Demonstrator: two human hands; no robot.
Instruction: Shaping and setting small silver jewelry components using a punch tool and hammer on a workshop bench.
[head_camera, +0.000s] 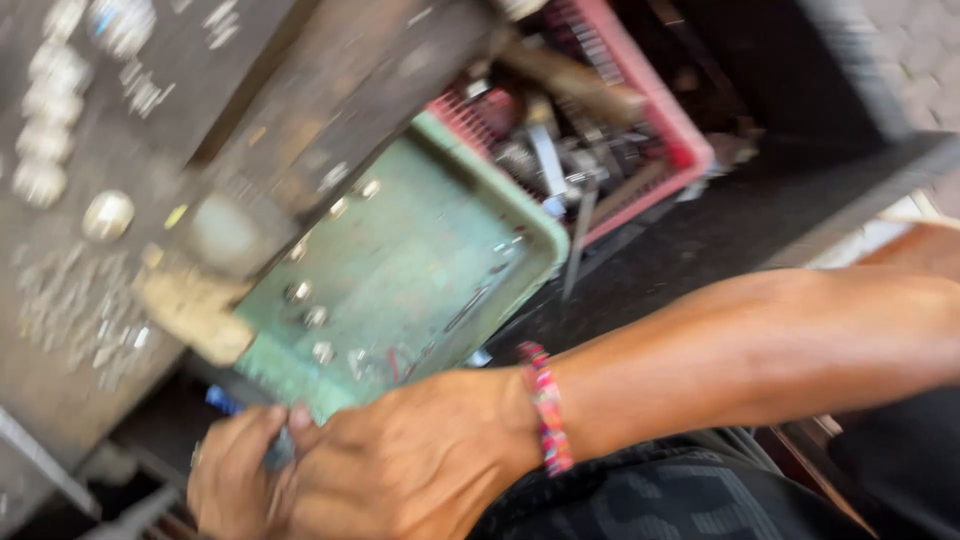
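Motion blur smears everything; right hand (420, 465) covers left hand (235, 480), both grips pinching a small dark, unidentifiable object (280, 450) below the green tray (420, 260).

- Green tray (420, 250): matt, scuffed plastic.
- Pink basket (660, 110): ribbed plastic.
- Tools (560, 165) in the basket: dull grey metal.
- Bolts (315, 317): shiny metal.
- Bracelet (548, 405): woven, multicoloured cord.
- Bench (90, 280): dark, grimy, rough.

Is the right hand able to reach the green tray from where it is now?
Probably yes. The right hand sits just below the green tray, near its lower edge, and nothing stands between them.
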